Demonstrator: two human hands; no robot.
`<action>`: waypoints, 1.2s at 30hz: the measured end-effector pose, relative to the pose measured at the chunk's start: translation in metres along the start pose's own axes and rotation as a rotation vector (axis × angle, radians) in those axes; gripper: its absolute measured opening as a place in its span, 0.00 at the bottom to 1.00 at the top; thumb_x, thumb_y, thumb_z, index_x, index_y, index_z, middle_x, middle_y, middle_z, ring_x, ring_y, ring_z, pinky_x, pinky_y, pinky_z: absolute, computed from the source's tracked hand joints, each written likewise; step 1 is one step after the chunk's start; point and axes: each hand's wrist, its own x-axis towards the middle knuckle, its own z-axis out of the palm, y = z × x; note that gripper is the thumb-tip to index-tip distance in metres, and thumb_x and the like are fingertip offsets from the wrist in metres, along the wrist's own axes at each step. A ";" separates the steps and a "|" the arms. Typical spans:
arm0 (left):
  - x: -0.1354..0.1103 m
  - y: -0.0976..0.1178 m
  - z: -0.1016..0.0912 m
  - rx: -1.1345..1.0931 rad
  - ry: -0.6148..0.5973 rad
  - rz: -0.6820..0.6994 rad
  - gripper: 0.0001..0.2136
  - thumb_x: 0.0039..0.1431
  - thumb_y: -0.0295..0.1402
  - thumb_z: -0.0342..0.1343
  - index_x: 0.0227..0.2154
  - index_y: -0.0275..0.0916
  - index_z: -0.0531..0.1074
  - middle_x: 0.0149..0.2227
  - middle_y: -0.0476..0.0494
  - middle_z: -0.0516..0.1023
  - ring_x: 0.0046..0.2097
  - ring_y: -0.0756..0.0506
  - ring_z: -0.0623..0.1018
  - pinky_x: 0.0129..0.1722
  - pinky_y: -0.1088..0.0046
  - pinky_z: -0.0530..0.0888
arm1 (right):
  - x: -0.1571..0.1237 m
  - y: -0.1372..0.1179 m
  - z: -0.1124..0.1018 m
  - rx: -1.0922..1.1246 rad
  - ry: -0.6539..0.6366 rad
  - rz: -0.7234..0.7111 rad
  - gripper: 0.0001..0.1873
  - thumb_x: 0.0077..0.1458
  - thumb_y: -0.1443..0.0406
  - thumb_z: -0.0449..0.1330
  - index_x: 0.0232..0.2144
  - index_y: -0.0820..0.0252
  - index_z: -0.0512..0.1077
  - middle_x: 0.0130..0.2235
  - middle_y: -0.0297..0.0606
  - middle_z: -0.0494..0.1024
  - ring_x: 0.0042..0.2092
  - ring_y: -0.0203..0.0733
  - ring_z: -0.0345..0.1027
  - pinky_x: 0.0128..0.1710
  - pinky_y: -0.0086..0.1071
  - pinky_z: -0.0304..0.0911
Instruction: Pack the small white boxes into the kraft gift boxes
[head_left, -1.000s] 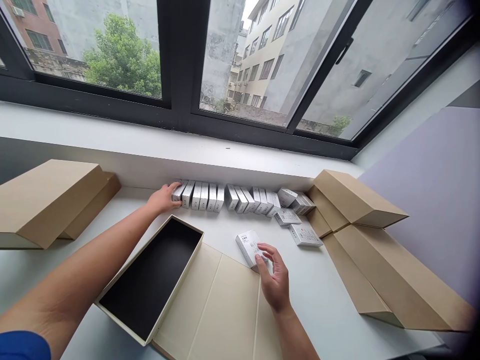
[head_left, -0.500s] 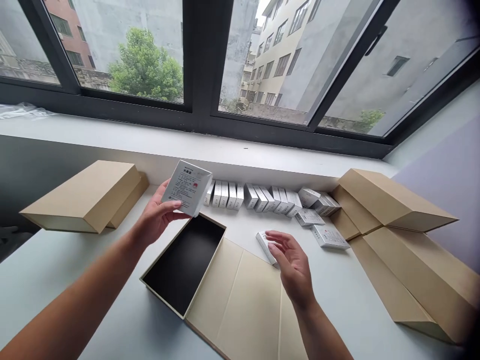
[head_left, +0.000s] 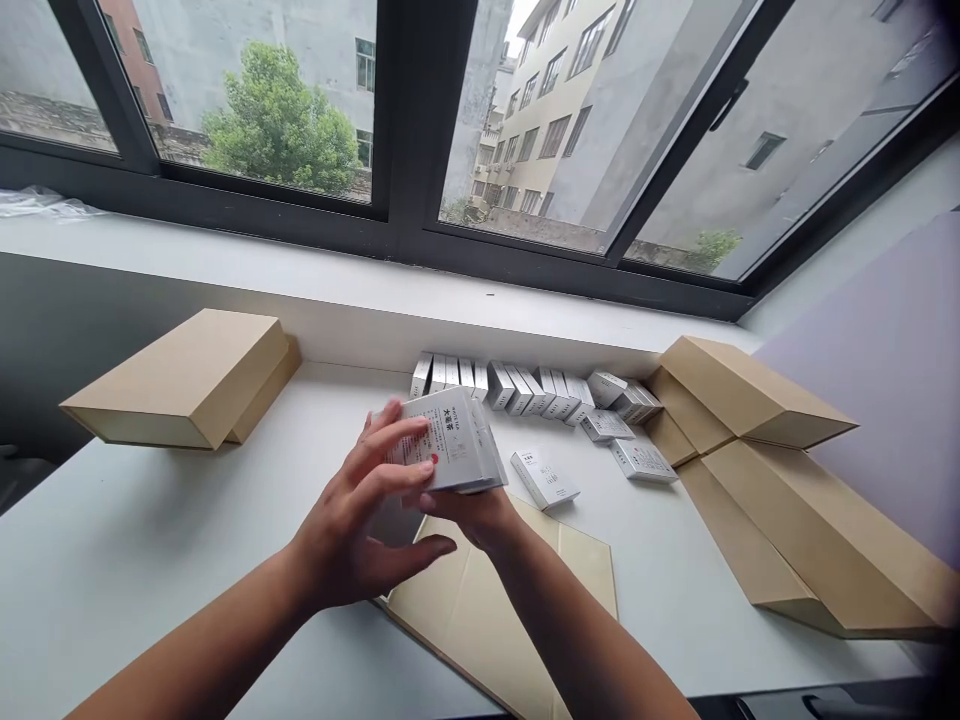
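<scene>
My left hand (head_left: 360, 520) and my right hand (head_left: 469, 510) meet in front of me around a small stack of white boxes (head_left: 457, 450) with printed text. The left fingers lie on the top face, the right hand supports the stack from below. Both hands hover over the open beige gift box, of which only the unfolded lid flap (head_left: 510, 600) shows; my hands hide its dark inside. One white box (head_left: 545, 477) lies flat on the table just to the right. A row of white boxes (head_left: 517, 385) stands along the back ledge.
A closed kraft box (head_left: 184, 380) lies at the left. Several kraft boxes (head_left: 757, 395) are stacked and spread at the right. Two white boxes (head_left: 641, 460) lie flat near them. The white table (head_left: 150, 560) runs under a window with a dark frame (head_left: 405, 130).
My left hand brought the white box down from the row and toward the middle. My right hand left the flat box and came under the held boxes. The view shifted slightly.
</scene>
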 end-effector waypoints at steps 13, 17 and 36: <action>0.013 -0.024 -0.032 -1.083 -0.006 -0.978 0.31 0.57 0.56 0.58 0.57 0.42 0.71 0.57 0.33 0.78 0.55 0.27 0.80 0.53 0.46 0.79 | 0.000 -0.015 -0.023 0.199 0.113 0.204 0.29 0.39 0.61 0.59 0.48 0.57 0.75 0.47 0.44 0.83 0.48 0.60 0.77 0.40 0.53 0.77; 0.010 -0.026 -0.020 -1.274 0.076 -1.127 0.30 0.64 0.58 0.47 0.56 0.41 0.75 0.55 0.36 0.80 0.53 0.30 0.81 0.48 0.51 0.82 | 0.001 -0.015 -0.022 0.226 0.033 0.242 0.29 0.40 0.58 0.62 0.47 0.61 0.75 0.42 0.46 0.84 0.41 0.58 0.79 0.23 0.37 0.73; 0.003 -0.018 -0.009 -0.430 -0.521 -1.071 0.34 0.58 0.54 0.62 0.61 0.46 0.59 0.56 0.38 0.76 0.57 0.33 0.77 0.50 0.58 0.76 | -0.001 0.033 -0.001 -0.183 0.293 0.210 0.40 0.58 0.40 0.61 0.61 0.52 0.52 0.58 0.45 0.73 0.61 0.49 0.68 0.62 0.46 0.64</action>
